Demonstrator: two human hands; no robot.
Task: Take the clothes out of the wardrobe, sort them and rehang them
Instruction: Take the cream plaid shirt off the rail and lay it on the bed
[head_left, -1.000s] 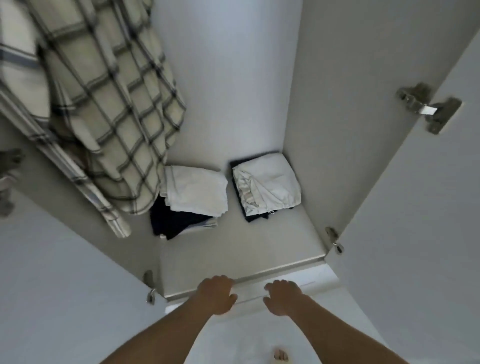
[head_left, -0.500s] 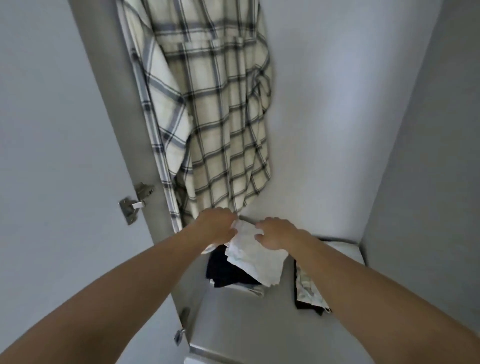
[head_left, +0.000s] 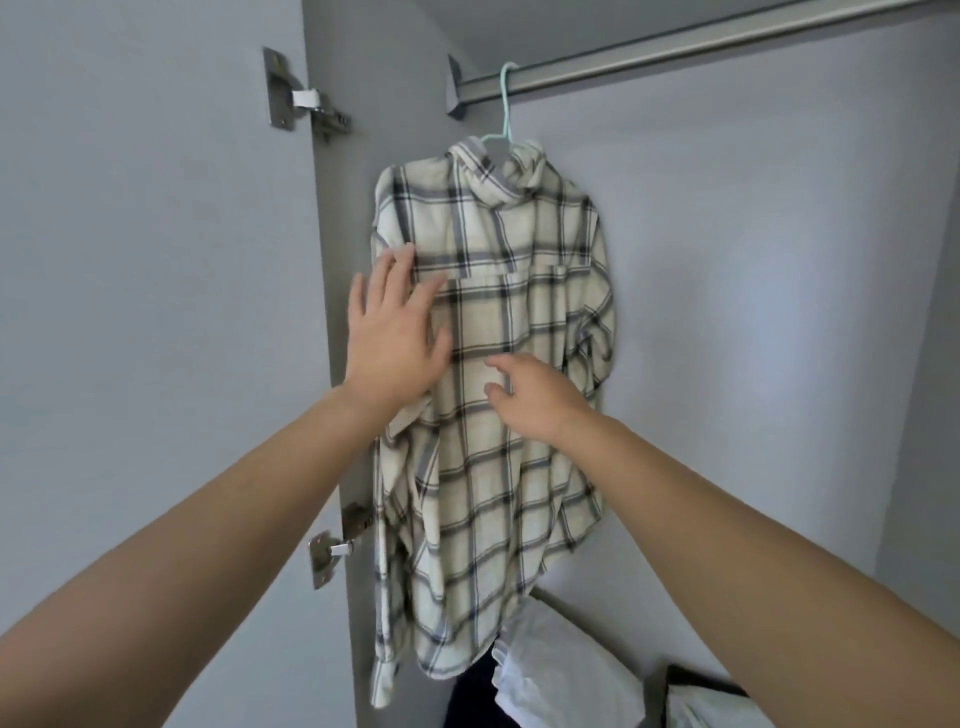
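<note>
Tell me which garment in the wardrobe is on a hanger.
Only the plaid shirt: it hangs from the mint hanger on the rail. The white folded clothes lie stacked below.

Both bare forearms reach up and forward, left hand (head_left: 395, 332) flat with fingers spread, right hand (head_left: 535, 397) relaxed, fingers loosely bent, gripping nothing.

Plaid shirt (head_left: 498, 395) up on the rail (head_left: 675, 49)!
We see it cream with dark checks, hanging limp from a mint hanger (head_left: 505, 111) at the rail's left end; folded white clothes (head_left: 561, 670) lie far below.
</note>
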